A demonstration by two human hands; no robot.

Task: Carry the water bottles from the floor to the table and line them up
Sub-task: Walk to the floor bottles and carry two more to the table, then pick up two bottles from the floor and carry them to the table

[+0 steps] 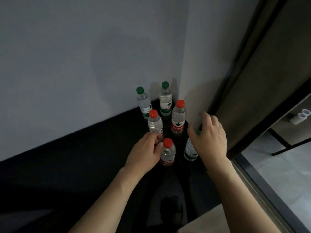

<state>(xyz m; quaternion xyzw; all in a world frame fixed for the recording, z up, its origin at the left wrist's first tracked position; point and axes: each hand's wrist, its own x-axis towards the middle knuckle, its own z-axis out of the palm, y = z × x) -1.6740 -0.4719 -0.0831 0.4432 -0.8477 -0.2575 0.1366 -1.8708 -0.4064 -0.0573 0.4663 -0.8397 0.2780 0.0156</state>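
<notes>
Six bottles stand upright on the dark floor (pixel 84 157) in a corner, close together but mostly apart: two green-capped at the back, left (pixel 143 102) and right (pixel 165 100); two red-capped in the middle, left (pixel 155 124) and right (pixel 178 117); a red-capped one nearest (pixel 167 153); and a green-capped one at front right (pixel 191 148), partly hidden by a hand. Left hand (pixel 144 152): fingers curled in between the middle-left and nearest red-capped bottles; whether it pinches either one cannot be told. Right hand (pixel 209 137): fingers spread and bent over the cap of the front-right bottle, apparently not closed on it yet.

Step in hand, as judged: taking the first bottles from the floor, one per hand; none is on a table, and no table top is clearly in view. To do it well, each hand should close round the neck or shoulder just under the cap, where the thin plastic is stiffest, and lift straight up so that neighbours are not knocked over. The front bottles are the sensible first pick, since reaching past them risks toppling them. Full bottles will be heavy for their width; a firm wrap beats a fingertip pinch.

Surroundings: pale walls (pixel 75 56) meet behind the cluster; a dark-framed brown panel (pixel 269 73) rises at right, and beyond it lie a lighter floor (pixel 277 165) and a low shelf holding two small white cups (pixel 301 116). Lighting is dim
</notes>
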